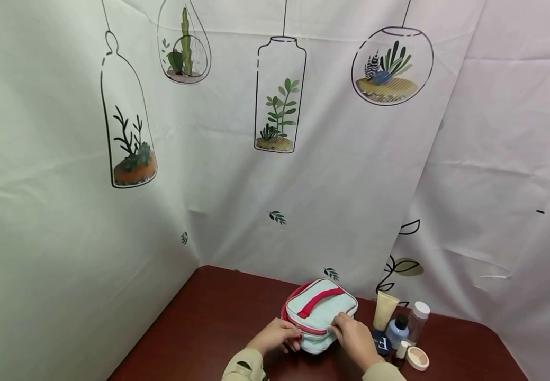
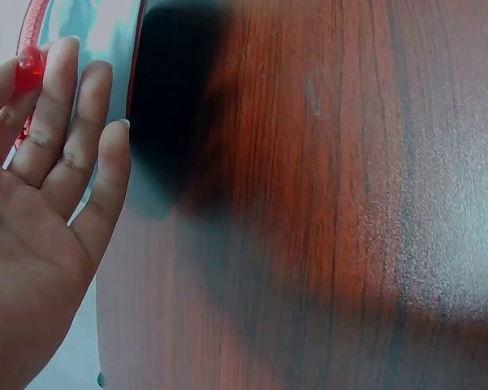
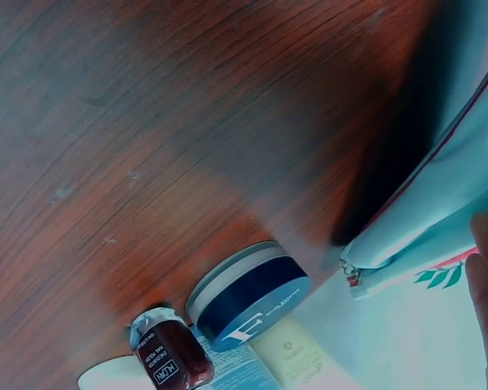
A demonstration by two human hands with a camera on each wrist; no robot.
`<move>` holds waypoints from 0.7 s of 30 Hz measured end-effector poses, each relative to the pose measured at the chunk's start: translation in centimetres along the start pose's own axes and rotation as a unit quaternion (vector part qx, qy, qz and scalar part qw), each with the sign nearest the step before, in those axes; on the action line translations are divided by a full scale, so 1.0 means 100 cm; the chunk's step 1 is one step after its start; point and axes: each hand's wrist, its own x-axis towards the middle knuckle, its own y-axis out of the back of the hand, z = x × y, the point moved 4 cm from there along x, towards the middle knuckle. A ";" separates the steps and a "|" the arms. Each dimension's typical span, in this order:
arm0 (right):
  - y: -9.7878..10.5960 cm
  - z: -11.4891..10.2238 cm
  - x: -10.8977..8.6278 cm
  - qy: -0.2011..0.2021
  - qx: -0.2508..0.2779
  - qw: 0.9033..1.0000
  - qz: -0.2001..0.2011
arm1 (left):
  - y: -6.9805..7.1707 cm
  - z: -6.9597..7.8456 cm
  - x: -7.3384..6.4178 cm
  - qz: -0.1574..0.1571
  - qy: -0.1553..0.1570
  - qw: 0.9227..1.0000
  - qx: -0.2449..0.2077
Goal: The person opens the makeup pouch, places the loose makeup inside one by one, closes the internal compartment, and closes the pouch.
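A small pale blue cosmetic bag [image 1: 319, 307] with a red handle [image 1: 319, 300] and red zipper [image 1: 310, 329] sits on the brown table. At the zipper's left end my left hand [image 1: 277, 336] pinches a red, glossy, bead-like pull [image 2: 30, 71] between thumb and index finger, its other fingers extended along the bag. My right hand [image 1: 354, 338] holds the bag's right front edge near the zipper's other end. In the right wrist view its fingertips [image 3: 481, 236] lie against the pale fabric; the thumb is hidden there. Whether the zipper is parted cannot be told.
Right of the bag stand a cream tube [image 1: 385, 311], a blue bottle [image 1: 397, 333] with a black cap, and a clear bottle [image 1: 416, 323] with a white lid. Nearer are a dark blue round jar [image 3: 256, 296], a nail polish bottle [image 3: 172, 353] and a round compact [image 1: 417, 359]. Patterned cloth hangs behind.
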 end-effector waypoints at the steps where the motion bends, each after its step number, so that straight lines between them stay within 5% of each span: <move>1: 0.000 0.000 0.000 0.000 -0.001 1.000 0.000 | 0.000 0.001 0.000 0.000 0.001 1.000 0.003; 16: -0.007 -0.018 0.003 0.015 -0.022 0.999 0.034 | -0.018 0.009 0.003 -0.054 -0.020 0.998 -0.012; 21: -0.010 -0.017 0.003 0.038 0.005 0.999 0.007 | -0.016 -0.001 0.002 -0.068 -0.009 0.998 -0.013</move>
